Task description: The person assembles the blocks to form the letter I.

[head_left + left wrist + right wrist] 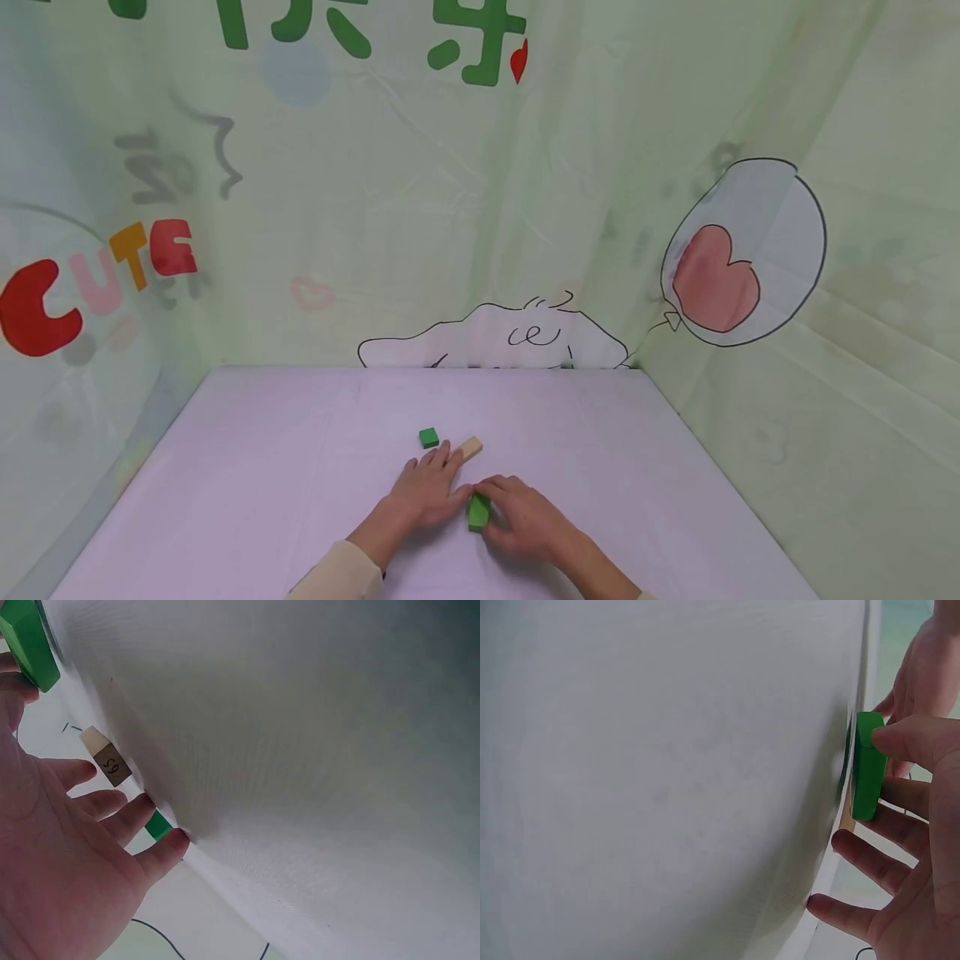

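Observation:
A long green block (478,512) lies on the table in front of the person. My right hand (528,521) pinches it; in the right wrist view the thumb presses one side of the block (868,772) and fingers lie against the other. My left hand (427,493) rests on the table with its fingers spread. Its thumb reaches the far left end of the green block; whether it touches cannot be told. Beside the left fingertips is a wooden block (470,449), its dark end (113,765) marked with characters. A small green block (428,437) sits just beyond those fingers.
The table (262,467) has a pale lilac cover. Behind it hangs a light green curtain (337,208) with printed letters and drawings. Another curtain side (825,400) with a balloon drawing borders the table on the right.

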A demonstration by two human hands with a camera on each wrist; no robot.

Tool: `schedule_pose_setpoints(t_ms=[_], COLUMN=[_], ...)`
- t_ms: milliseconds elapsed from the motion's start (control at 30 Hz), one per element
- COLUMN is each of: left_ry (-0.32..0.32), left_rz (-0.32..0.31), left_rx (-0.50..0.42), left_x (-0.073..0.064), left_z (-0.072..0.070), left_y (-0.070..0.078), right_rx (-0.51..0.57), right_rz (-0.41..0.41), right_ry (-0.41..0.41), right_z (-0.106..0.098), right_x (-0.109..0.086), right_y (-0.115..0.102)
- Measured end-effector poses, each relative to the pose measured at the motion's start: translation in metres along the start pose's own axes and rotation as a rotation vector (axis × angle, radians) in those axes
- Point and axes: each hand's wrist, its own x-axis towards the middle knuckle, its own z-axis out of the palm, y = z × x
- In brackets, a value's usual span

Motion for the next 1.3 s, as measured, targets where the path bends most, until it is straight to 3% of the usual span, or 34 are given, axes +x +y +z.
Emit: schedule_pose_setpoints(t_ms=[433,667,833,1300], left_ry=[0.003,0.005,0.002,-0.021], left_rz=[-0.009,-0.012,-0.003,0.031], left_rx=[-0.008,0.004,0.006,-0.022], left_x=[-0.001,0.000,0.002,-0.011], left_z=[-0.001,0.001,0.003,0.001], left_y=[0.000,-0.001,-0.002,-0.008], right_rx=[-0.009,-0.017,-0.010,0.008], right_rz=[-0.008,-0.068,-0.069,-0.035], right_ry=[-0.055,-0.025,-0.055,-0.091], right_z=[0.000,0.001,0.001,0.006], right_x=[-0.007,-0.011,-0.012,-0.011], right_y=[-0.009,-0.010,-0.011,-0.006])
